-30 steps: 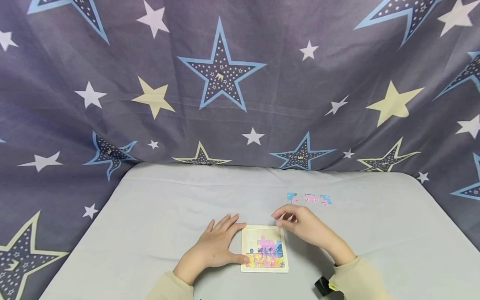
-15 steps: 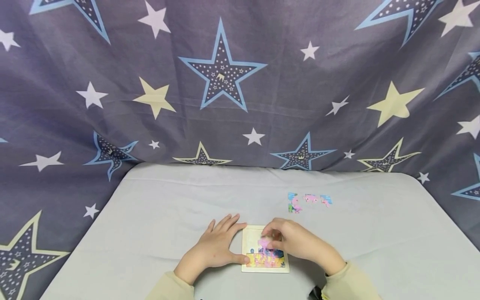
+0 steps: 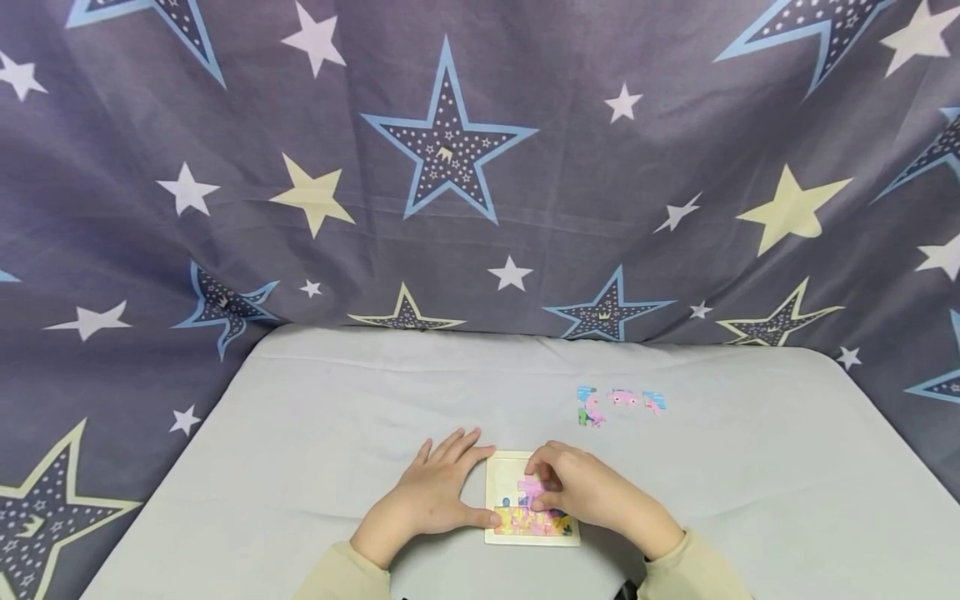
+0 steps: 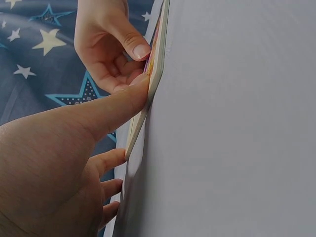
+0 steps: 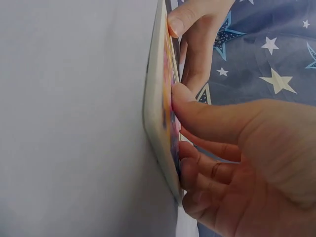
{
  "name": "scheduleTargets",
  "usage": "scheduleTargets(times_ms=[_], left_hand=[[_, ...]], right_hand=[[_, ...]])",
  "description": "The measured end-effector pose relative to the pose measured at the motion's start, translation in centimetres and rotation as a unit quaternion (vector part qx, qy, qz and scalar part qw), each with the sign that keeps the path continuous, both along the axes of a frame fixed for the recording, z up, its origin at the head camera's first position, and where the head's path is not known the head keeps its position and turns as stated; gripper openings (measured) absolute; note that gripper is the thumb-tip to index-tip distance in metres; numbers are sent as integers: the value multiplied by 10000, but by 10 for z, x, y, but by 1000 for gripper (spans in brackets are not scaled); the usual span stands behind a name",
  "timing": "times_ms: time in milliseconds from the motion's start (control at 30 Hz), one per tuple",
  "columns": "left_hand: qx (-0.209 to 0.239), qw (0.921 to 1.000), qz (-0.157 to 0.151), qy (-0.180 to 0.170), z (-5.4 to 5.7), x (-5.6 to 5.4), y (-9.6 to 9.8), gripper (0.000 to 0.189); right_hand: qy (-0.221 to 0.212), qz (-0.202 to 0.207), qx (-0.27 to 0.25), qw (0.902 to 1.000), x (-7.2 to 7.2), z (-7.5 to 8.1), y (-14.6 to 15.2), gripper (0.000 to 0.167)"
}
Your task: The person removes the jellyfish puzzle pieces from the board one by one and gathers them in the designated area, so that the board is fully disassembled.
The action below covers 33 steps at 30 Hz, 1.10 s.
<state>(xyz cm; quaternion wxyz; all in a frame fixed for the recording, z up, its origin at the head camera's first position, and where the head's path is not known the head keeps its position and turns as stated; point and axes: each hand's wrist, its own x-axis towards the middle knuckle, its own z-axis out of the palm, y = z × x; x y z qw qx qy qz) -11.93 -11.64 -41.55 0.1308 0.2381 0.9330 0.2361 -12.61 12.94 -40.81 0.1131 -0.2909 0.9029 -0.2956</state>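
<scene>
A shallow wooden puzzle tray [image 3: 498, 540] lies on the grey surface, its lower part filled with pink, yellow and blue jigsaw pieces [image 3: 517, 521]. My left hand [image 3: 431, 496] steadies it from the left, fingers spread and straight. Its thumb rests on the lower left of the tray, and the index fingertip touches the upper left corner. Over the tray's right half is my right hand [image 3: 581, 487], thumb and fingers curled around a puzzle piece mostly hidden beneath them. In the right wrist view, the thumb [image 5: 197, 111] and curled fingers are right at the puzzle's face.
Several loose jigsaw pieces [image 3: 624, 398] with pink and blue prints lie beyond the tray, to the right. A dark curtain [image 3: 480, 250] printed with stars hangs behind the grey padded surface [image 3: 337, 400].
My right hand has moved left and down from beside the tray's upper right corner to over its right half, uncovering another loose piece. The left hand has stayed in place.
</scene>
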Motion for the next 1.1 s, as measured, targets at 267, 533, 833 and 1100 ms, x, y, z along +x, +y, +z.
scheduleTargets(times_ms=[267, 533, 833, 1100], left_hand=[[-34, 10000, -12, 13, -2, -1, 1, 93], [-14, 10000, -3, -23, -2, -2, 1, 93], [2, 10000, 2, -19, -1, 0, 0, 93], [16, 10000, 7, -24, 0, 0, 0, 92]], right_hand=[[307, -104, 156, 9994, 1, -2, -1, 30], [269, -80, 16, 9996, 0, -3, 0, 31], [-52, -70, -253, 9996, -2, 1, 2, 30], [-284, 91, -676, 9973, -4, 9, 8, 21]])
